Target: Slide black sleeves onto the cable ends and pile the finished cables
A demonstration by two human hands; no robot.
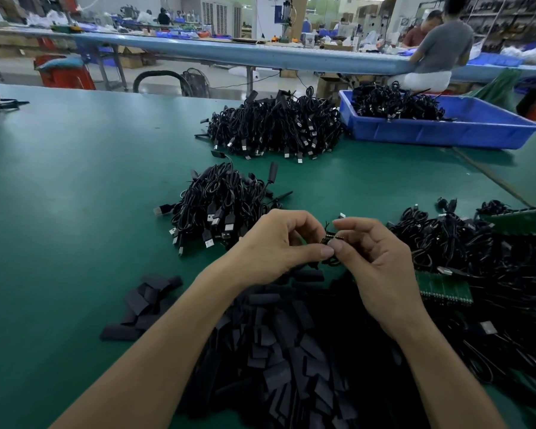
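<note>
The cable end (331, 238) was over the near middle of the table (75, 181), pinched between the fingertips of the left hand (273, 246) and the right hand (375, 258). Black sleeves (291, 351) lay heaped at the near edge. 1 cable pile (220, 202) lay just behind the hands.

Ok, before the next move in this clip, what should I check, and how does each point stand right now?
1. Both hands on the work: ok. The left hand and right hand pinch the cable end between fingertips.
2. Sleeve on that end: cannot tell. The fingers hide it.
3. Sleeves within reach: ok. The sleeve pile lies just under the wrists.
4. Place for finished cables: ok. The near cable pile sits just beyond the left hand.
5. More cables to take: ok, probably. The cable heap lies beside the right hand.
</note>
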